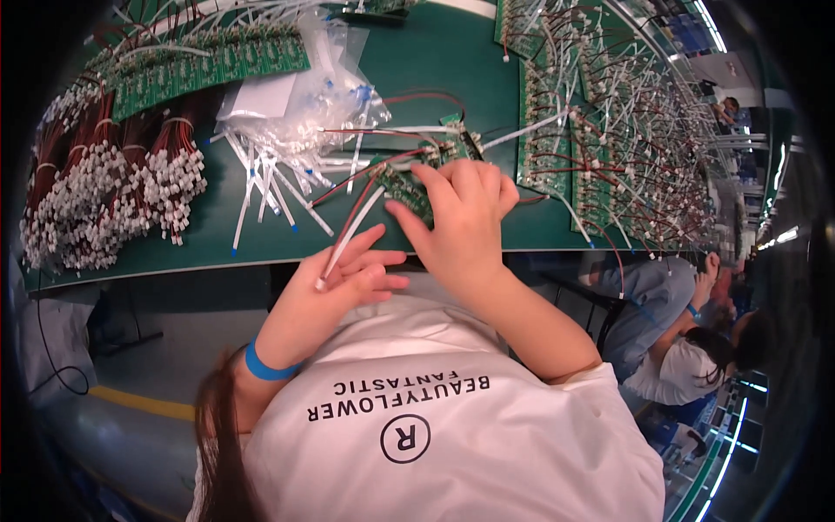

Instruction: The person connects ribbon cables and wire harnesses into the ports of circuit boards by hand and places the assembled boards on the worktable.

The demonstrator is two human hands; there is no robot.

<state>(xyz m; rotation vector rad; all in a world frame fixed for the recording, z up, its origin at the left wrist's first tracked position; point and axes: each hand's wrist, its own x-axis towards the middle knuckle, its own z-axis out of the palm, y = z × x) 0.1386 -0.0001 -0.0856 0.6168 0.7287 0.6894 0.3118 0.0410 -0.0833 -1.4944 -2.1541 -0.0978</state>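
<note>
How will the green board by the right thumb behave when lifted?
The green board is probably stiff, being a flat panel. It looks light, being thin. It may snag, since thin red wires and a white flat cable trail beside it.

A co-worker sits at right, and a yellow stripe crosses the floor.

Left hand: we hold its fingers loosely spread, pointing right.
Right hand: we bend its fingers, back upward, thumb apart.
Right forearm: we slant it forward and leftward.
</note>
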